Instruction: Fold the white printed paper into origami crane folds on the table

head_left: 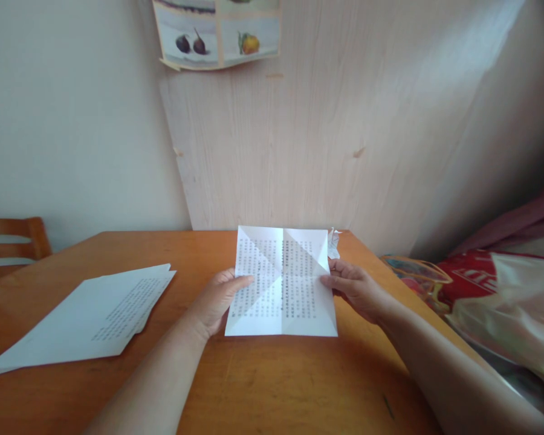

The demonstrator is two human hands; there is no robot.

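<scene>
A square sheet of printed paper (pixel 272 302) is held up over the wooden table (pixel 263 386), its face turned toward me. Creases cross it vertically, horizontally and along the diagonals, and rows of printed characters cover most of it. My left hand (pixel 220 296) pinches the left edge, thumb on the front and fingers behind. At the right edge my right hand (pixel 353 287) grips in the same way, a little above the middle of the table. The fingers behind the paper are partly hidden.
A stack of printed sheets (pixel 86 320) lies on the left of the table. A small crumpled paper scrap (pixel 333 244) is near the back edge. Bags (pixel 480 290) crowd the right side, a wooden chair (pixel 13 238) stands at left, and fruit pictures (pixel 220 36) hang behind.
</scene>
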